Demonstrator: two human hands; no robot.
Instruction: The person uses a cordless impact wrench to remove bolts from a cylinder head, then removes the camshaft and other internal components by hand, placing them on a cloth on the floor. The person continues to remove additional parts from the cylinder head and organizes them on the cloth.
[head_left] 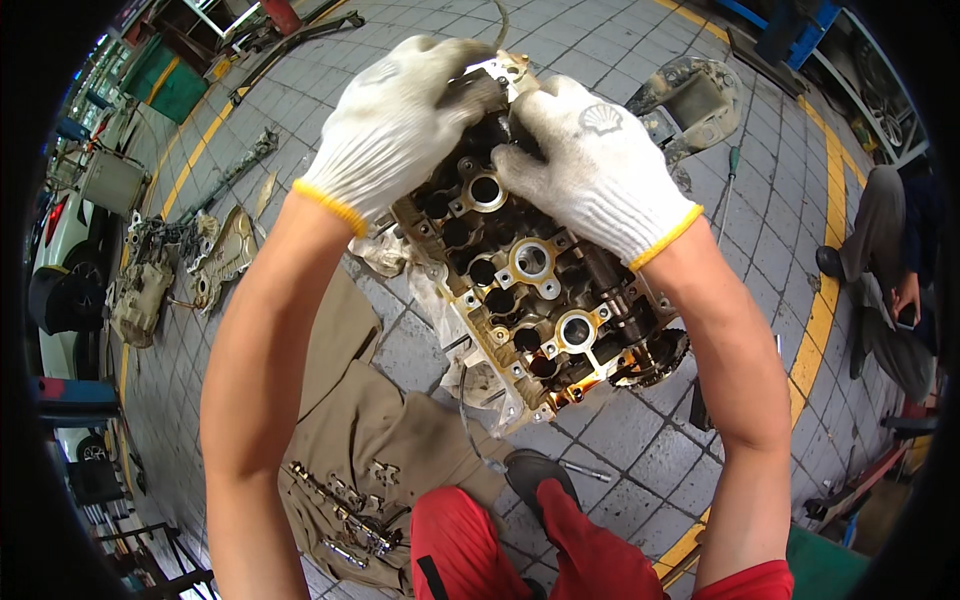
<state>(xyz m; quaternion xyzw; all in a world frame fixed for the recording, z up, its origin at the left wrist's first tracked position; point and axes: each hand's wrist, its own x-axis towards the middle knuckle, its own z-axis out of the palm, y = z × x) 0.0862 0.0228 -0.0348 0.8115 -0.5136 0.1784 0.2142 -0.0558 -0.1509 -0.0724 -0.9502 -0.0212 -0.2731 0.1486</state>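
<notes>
Before me lies an engine cylinder head (488, 300), oily and dark inside, with pale metal edges and several round openings. A dark camshaft (612, 285) runs along its right side, with a toothed gear (655, 362) at the near end. Both hands wear white knit gloves with yellow cuffs. At the far end, my left hand (408, 118) has its fingers curled, slightly blurred, around something they hide. Bent over the far right part of the head is my right hand (600, 150), its thumb pressed on the top and its other fingertips hidden.
Beneath and left of me, a brown cloth (365, 420) bears several small metal parts (350, 515). Dirty engine parts (150, 290) lie at left. An oily pan-shaped casting (700, 100) and green-handled screwdriver (734, 160) lie beyond my right hand. Another person (890, 270) sits at right.
</notes>
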